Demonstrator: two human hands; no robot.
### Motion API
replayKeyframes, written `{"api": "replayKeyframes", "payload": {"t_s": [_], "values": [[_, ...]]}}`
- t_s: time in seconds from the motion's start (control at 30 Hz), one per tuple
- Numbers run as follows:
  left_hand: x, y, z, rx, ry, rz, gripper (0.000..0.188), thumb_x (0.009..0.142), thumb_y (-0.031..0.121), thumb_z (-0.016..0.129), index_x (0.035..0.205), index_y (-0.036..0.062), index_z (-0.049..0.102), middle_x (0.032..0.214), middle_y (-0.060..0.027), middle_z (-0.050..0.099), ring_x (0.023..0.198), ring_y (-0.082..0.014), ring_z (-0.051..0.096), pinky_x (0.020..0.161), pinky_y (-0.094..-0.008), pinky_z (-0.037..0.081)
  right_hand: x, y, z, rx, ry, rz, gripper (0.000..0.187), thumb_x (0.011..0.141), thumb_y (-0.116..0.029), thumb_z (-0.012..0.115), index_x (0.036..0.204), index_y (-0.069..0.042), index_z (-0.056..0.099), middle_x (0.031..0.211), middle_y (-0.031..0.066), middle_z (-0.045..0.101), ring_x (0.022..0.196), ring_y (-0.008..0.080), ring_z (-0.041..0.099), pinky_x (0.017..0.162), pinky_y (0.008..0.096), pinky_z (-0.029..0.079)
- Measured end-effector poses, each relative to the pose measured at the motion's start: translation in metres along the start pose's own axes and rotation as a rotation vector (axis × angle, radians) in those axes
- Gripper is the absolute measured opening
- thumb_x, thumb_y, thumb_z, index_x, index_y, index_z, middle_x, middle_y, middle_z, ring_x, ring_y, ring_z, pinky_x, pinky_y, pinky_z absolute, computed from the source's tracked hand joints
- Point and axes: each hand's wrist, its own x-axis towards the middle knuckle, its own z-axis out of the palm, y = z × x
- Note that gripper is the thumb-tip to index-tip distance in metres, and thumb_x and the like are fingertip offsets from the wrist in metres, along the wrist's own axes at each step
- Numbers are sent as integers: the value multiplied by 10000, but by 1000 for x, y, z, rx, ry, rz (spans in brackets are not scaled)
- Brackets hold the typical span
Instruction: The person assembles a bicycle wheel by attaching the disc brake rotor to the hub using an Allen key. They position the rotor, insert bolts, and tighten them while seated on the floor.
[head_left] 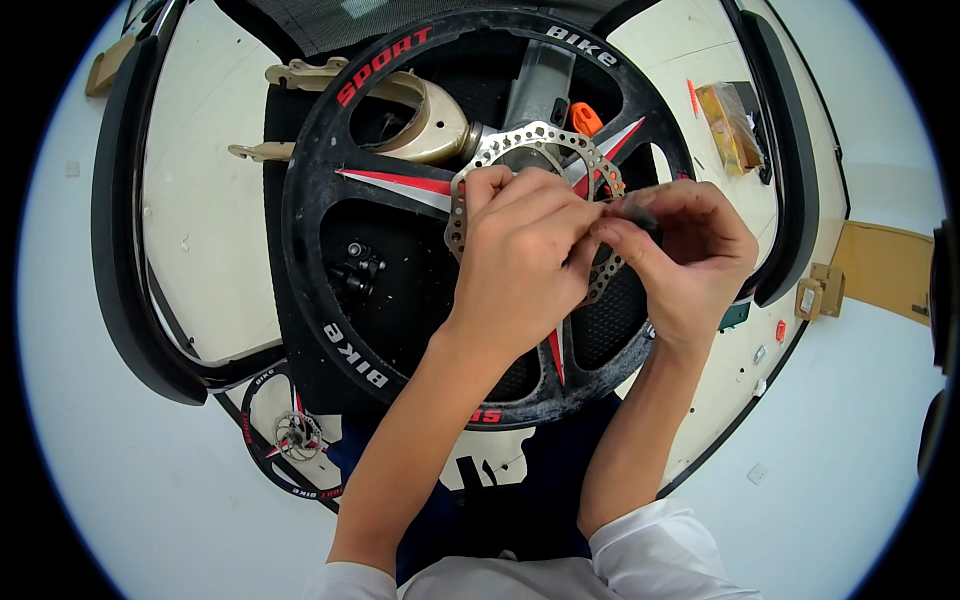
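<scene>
A black wheel with red and silver star-shaped spokes lies flat in front of me. At its centre is a silver perforated brake disc. My left hand is over the disc, fingers curled and closed, its fingertips meeting those of my right hand. My right hand is closed in a pinch at the disc's right side, with a small dark grey piece at its fingers. Its kind is too small to tell. What the left fingers grip, if anything, is hidden behind the hand.
The wheel rests on a black chair seat between two armrests. Under it show a beige forked part, a grey bar, an orange piece and black small parts. A second wheel stands lower left; a yellow package lies right.
</scene>
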Motion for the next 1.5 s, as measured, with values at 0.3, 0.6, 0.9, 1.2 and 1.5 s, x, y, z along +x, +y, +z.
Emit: {"api": "replayKeyframes", "payload": {"t_s": [0.3,0.6,0.9,1.2,1.5], "values": [[4,7,-10,52,-199,-30,271,766,-6,719,1032,49,717,958,-77,714,955,-193,643,866,-388,347,-3,-5,-7,112,16,53,247,780,112,753,1022,110,706,969,172,735,917,219,717,828,312,577],[7,5,-6,-33,106,-24,182,690,-18,769,861,35,734,805,-65,708,789,-222,683,799,-327,439,2,-12,12,57,94,28,282,725,120,795,987,88,694,935,110,703,831,144,658,759,263,529],[6,4,-4,-71,44,-16,162,719,-39,722,864,33,718,834,-73,705,806,-230,678,804,-346,428,6,-4,13,98,14,-47,248,813,76,741,1056,93,694,985,139,698,894,175,673,816,295,546],[13,-3,-28,-153,2,-23,302,825,31,672,1121,26,730,967,-91,748,946,-220,677,905,-344,443,6,-10,0,110,385,-122,139,934,3,661,1052,67,698,926,135,724,772,165,673,740,283,554],[11,-18,-42,-165,87,-14,358,823,3,642,1176,-21,700,980,-123,752,919,-214,678,858,-318,506,-9,-5,3,-425,-60,317,113,936,-63,658,1004,17,615,669,45,638,542,41,519,492,212,382]]}}
